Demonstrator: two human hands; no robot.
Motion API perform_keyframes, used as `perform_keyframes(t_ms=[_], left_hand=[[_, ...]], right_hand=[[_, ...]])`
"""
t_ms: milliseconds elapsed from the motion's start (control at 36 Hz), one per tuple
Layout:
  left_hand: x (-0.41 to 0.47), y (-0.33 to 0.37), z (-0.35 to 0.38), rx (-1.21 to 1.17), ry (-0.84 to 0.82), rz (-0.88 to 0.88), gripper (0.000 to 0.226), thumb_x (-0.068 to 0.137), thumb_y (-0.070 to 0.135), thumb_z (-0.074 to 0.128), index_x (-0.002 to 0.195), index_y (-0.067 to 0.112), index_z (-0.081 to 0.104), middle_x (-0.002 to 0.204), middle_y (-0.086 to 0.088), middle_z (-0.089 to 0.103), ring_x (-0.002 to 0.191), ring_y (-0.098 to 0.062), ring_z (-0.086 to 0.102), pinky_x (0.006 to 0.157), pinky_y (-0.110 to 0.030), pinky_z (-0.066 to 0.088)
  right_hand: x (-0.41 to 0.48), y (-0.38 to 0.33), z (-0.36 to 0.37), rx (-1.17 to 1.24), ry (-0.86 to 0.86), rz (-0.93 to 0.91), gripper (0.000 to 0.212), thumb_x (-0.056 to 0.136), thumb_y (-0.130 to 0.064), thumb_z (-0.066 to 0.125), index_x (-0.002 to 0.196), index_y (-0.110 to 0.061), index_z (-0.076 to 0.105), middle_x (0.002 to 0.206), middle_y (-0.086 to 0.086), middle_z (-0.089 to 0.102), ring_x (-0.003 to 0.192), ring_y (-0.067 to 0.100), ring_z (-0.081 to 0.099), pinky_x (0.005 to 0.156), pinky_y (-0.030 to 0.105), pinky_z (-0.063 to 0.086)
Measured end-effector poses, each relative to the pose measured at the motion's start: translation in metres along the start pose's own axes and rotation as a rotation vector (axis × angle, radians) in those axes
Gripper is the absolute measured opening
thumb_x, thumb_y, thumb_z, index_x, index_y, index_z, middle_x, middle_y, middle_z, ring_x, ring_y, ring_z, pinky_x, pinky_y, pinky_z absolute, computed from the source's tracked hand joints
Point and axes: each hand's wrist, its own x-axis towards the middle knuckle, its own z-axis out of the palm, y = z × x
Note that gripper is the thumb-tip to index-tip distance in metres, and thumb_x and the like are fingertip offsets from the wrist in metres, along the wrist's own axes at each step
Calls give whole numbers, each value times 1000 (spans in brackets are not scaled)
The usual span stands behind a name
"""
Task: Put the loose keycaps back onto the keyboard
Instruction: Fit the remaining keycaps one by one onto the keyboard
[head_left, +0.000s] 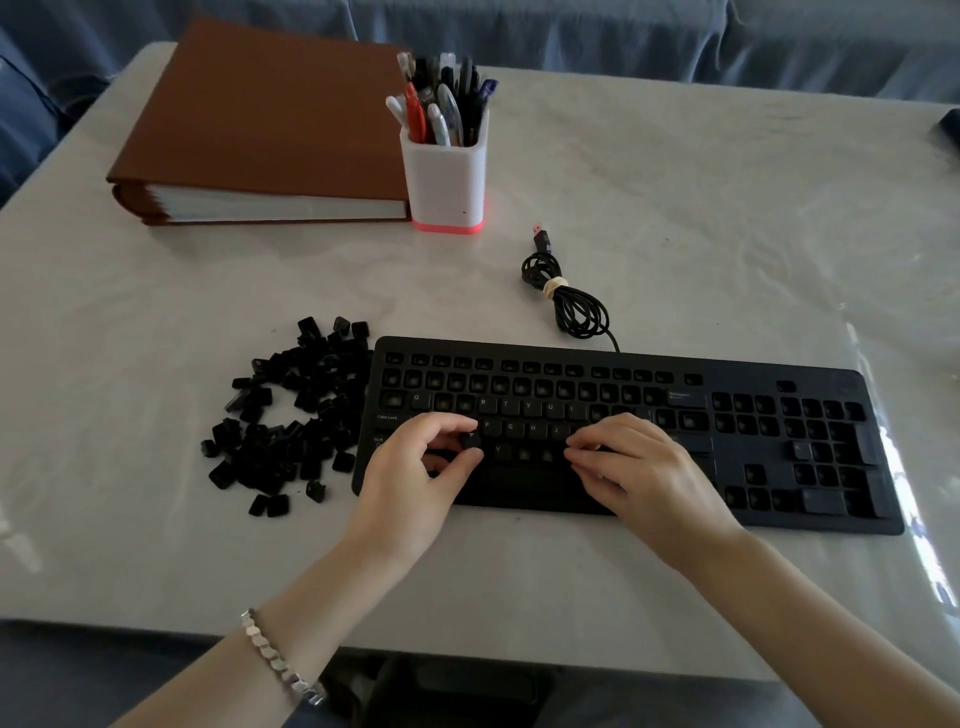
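The left hand (431, 460) pinched a keycap (471, 439) between thumb and forefinger over the keyboard (753, 376), the right hand (636, 462) rested bent fingers on keys, and the pile (291, 415) lay just left; caps likely light, rigid, slick, best held by opposite sides.

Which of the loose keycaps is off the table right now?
The keycap pinched in the left hand over the keyboard; the others lie in the pile on the table beside it.

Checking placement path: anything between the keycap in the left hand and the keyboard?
Nothing visible. The left hand pinches the keycap right over the keyboard; the right hand rests on keys to its right, apart.
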Motion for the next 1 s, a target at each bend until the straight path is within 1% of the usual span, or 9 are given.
perform_keyframes(t_ms=[194, 333, 417, 500, 556, 694, 861, 917, 1000], left_hand=[[1, -1, -1, 6, -8, -2, 27, 83, 11, 69, 96, 34, 61, 90, 10, 64, 80, -1, 59, 71, -9, 47], [1, -1, 0, 5, -6, -2, 28, 83, 12, 69, 94, 37, 60, 90, 9, 64, 80, -1, 60, 72, -11, 48], [1, -1, 0, 9, -2, 4, 29, 83, 12, 69, 93, 37, 60, 89, 8, 64, 80, -2, 60, 72, -11, 48], [1, -1, 1, 2, 0, 3, 27, 83, 11, 69, 95, 34, 62, 89, 8, 64, 80, -1, 60, 71, -9, 47], [1, -1, 1, -2, 3, 1, 25, 83, 11, 69, 96, 31, 63, 89, 9, 65, 79, -1, 60, 71, -9, 47], [1, -2, 2, -7, 11, 5, 29, 82, 10, 70, 93, 36, 61, 89, 9, 65, 78, -1, 60, 70, -9, 47], [1, -2, 3, -2, 25, -3, 28, 81, 11, 71, 93, 35, 62, 87, 10, 65, 78, 0, 60, 69, -8, 47], [1, -2, 2, -2, 26, -5, 28, 81, 11, 71, 93, 35, 62, 88, 11, 65, 78, 0, 61, 71, -10, 48], [1, -3, 2, -2, 22, -9, 28, 81, 12, 71, 93, 35, 62, 88, 11, 66, 79, -1, 61, 71, -11, 49]], right_hand=[[2, -1, -1, -37, -9, -32, 11, 75, -5, 66, 83, -3, 74, 85, 4, 68, 76, 18, 59, 67, 32, 54], [2, 0, 0, -16, -23, -23, 10, 73, -6, 67, 79, -3, 73, 83, 4, 67, 76, 16, 56, 67, 27, 52], [-2, 1, 2, 32, -6, 27, 11, 76, -6, 66, 82, -1, 74, 87, 5, 69, 81, 13, 58, 74, 22, 50], [-7, 0, 4, 102, 33, 97, 18, 82, -14, 63, 85, -1, 74, 90, 5, 69, 88, 7, 57, 86, 13, 46], [-10, -2, 5, 134, 71, 144, 18, 82, -15, 63, 86, -1, 74, 91, 4, 69, 90, 6, 57, 89, 10, 44], [-15, -3, 11, 172, 140, 192, 12, 75, -5, 67, 85, -2, 74, 92, 4, 69, 91, 6, 59, 88, 13, 46], [-16, -1, 13, 126, 155, 130, 14, 75, -3, 68, 87, 0, 73, 91, 7, 70, 91, 8, 58, 90, 12, 45], [-17, -1, 14, 102, 154, 100, 14, 78, -6, 68, 88, 2, 73, 92, 8, 70, 91, 9, 58, 91, 12, 44], [-20, -1, 16, 125, 176, 129, 13, 78, -4, 68, 89, 2, 73, 94, 7, 69, 93, 9, 59, 90, 14, 45]])
